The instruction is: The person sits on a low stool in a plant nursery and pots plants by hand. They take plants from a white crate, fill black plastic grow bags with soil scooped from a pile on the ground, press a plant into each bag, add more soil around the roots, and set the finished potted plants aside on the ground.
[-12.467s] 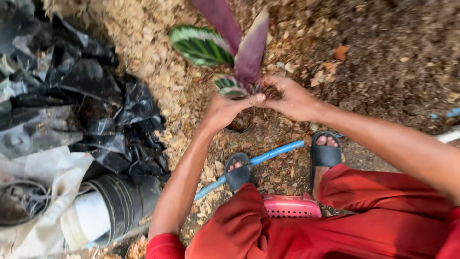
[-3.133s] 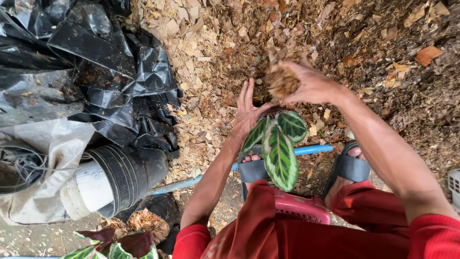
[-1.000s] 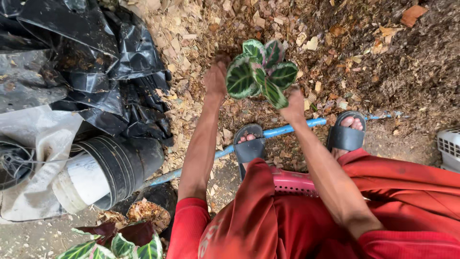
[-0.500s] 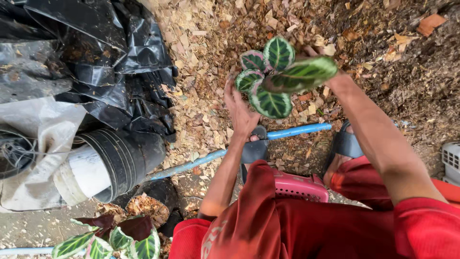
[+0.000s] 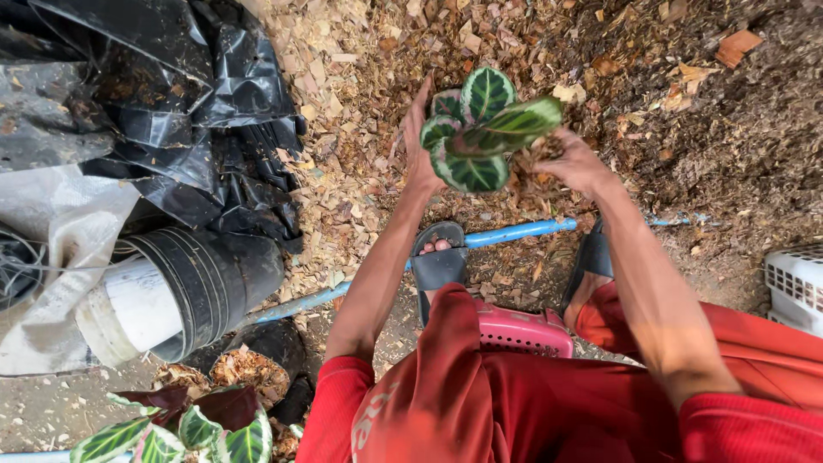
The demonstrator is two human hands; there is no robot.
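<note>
The right hand [image 5: 576,165] is closed on the base of a small plant [image 5: 480,129], holding it above the heap of dry chips [image 5: 360,77], with crumbs of brown mix clinging about the fingers. The left hand [image 5: 418,141] lies open on the plant's left side, fingers stretched far, palm against the leaves. The plant has striped green leaves with pale edges and sits between the two hands, off the ground. Near the person, a blue pipe [image 5: 514,231] runs across the ground behind the sandalled feet, and a pink stool [image 5: 523,333] shows between the red-clad knees. To the left lie black plastic sheets [image 5: 163,111] and a stack of black pots [image 5: 193,287] on its side; one filled pot [image 5: 253,369] and another striped plant [image 5: 180,429] sit at the near left. As I judge it, the step in hand is freeing or readying the plant's roots; the next move calls for a steady grip at the base so the stems do not snap, and a pot within reach on the left.
</note>
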